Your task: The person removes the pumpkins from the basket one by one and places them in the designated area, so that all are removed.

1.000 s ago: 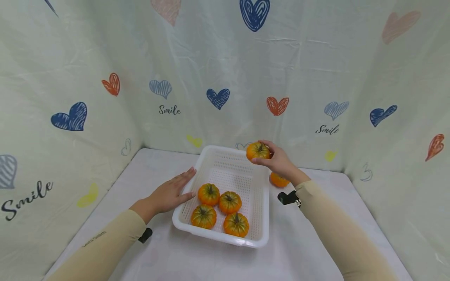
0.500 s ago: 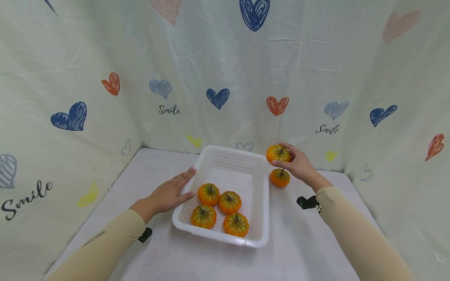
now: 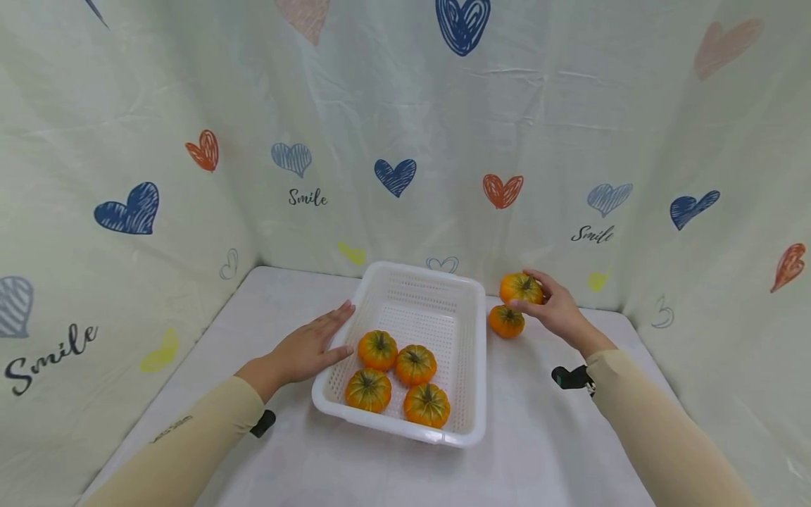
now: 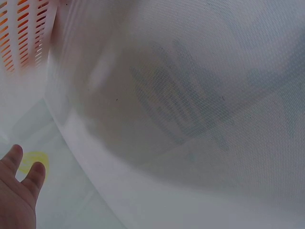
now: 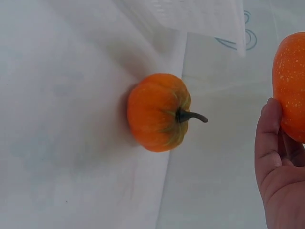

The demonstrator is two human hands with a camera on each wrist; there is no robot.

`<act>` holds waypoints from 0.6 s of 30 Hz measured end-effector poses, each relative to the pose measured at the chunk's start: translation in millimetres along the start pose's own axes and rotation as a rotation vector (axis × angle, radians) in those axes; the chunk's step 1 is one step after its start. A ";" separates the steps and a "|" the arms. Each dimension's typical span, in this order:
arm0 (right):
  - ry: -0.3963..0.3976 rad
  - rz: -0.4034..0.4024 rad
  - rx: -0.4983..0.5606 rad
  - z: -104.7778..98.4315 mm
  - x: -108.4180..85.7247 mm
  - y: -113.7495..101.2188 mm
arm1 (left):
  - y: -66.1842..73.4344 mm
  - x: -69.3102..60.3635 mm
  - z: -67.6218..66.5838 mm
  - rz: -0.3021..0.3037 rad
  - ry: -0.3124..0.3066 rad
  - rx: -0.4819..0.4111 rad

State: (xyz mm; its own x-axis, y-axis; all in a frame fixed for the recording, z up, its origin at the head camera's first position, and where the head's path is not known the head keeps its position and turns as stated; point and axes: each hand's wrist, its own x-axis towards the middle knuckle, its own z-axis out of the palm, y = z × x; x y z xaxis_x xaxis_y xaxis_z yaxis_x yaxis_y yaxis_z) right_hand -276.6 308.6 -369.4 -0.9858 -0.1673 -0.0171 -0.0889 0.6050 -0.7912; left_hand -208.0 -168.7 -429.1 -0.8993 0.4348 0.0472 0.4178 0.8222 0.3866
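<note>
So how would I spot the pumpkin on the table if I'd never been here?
Find the white basket on the table. Right of it, toward its far end, sits an orange pumpkin with a dark stem. It's the only one neither inside the basket nor gripped by the right hand.

The right wrist view's right edge cuts off the held pumpkin [image 5: 290, 81] and right hand [image 5: 280, 179]; in the left wrist view, the basket [image 4: 29, 36] and left hand [image 4: 18, 195] run past the frame; lettering [image 3: 170, 429] on the left sleeve [image 3: 190, 445] is too small to read
</note>
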 end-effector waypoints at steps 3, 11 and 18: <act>0.012 0.009 0.004 -2.1 -0.8 7.7 | 0.5 0.0 0.1 0.000 0.001 -0.004; 0.051 0.066 0.028 -6.4 -3.1 29.8 | 0.2 -0.1 0.7 0.002 0.010 -0.008; 0.077 0.128 0.046 -9.4 -5.4 54.8 | -0.3 0.3 1.1 0.004 0.011 -0.006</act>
State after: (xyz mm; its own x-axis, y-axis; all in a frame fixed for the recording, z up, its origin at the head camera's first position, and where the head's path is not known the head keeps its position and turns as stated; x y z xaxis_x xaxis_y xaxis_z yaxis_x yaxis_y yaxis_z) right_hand -277.5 350.0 -406.9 -0.9968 -0.0297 -0.0743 0.0432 0.5809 -0.8128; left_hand -208.2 -168.4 -430.2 -0.8992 0.4336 0.0589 0.4204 0.8185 0.3916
